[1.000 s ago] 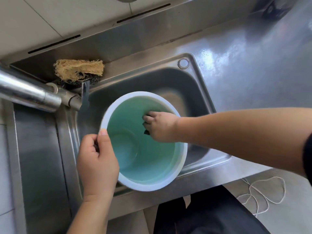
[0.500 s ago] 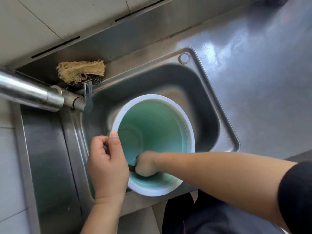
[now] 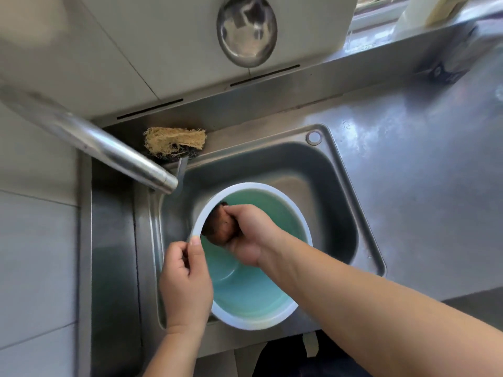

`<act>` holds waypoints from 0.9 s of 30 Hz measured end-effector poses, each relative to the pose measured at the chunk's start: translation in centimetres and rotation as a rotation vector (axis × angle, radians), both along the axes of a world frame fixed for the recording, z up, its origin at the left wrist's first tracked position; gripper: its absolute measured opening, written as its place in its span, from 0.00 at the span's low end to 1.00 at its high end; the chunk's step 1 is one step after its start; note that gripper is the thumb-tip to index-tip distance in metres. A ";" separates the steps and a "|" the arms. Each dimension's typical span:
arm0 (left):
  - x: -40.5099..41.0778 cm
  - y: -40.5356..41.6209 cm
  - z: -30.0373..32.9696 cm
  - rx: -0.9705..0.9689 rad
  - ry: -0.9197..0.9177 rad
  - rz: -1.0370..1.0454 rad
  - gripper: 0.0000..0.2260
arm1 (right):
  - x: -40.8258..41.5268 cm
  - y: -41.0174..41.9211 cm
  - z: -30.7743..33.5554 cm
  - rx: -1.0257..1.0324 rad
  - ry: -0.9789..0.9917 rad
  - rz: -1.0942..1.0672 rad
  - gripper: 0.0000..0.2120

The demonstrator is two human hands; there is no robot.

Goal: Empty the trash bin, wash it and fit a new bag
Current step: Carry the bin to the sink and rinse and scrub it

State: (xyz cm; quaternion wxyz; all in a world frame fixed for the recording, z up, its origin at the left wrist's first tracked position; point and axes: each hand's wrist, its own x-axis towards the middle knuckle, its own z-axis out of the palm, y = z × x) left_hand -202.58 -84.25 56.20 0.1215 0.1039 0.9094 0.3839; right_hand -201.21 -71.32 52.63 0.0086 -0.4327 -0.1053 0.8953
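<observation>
Only the one head view here, looking straight down at a stainless steel sink (image 3: 340, 186) set into a steel surface (image 3: 424, 170). One trash bin (image 3: 253, 300) sits in the basin, mint green inside with a white rim, tipped a bit so its mouth faces up toward the camera. Two hands in play. The left hand (image 3: 185, 281) grips the bin's rim on the near-left side, thumb laid over the edge and the fingers curled on the outside. The right hand (image 3: 245, 235) reaches down inside the bin and is clenched around one dark brownish scrubber (image 3: 220, 227), pushing it against the inner wall on the left side just under the rim. Can't really tell what the scrubber is made of, it's mostly covered by the fingers. One chrome faucet spout (image 3: 109, 151) comes in from the left and ends above the sink's left edge, just beside the bin's rim; I can't make out any water coming from it. Behind the sink, on the back ledge, there's one straw-coloured loofah-type scrubber (image 3: 174, 140) lying on top of something dark. On the wall above hangs one shiny metal ladle bowl (image 3: 246, 31). Over at the far right corner of the surface there's a blurry object (image 3: 446, 63) I can't identify. At the bottom edge you get a bit of the person's dark clothing (image 3: 299, 360).
</observation>
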 end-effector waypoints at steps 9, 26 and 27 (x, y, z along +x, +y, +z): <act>-0.9 0.1 0.1 -0.005 -0.037 0.065 0.16 | 3.2 3.6 0.6 0.109 -0.220 -0.150 0.10; -0.9 0.1 0.0 -0.019 -0.015 0.066 0.14 | 4.9 26.9 -0.3 1.858 -0.824 0.585 0.11; -0.8 0.1 0.0 -0.015 -0.015 0.071 0.15 | 4.7 27.2 -1.0 1.909 -0.864 0.627 0.11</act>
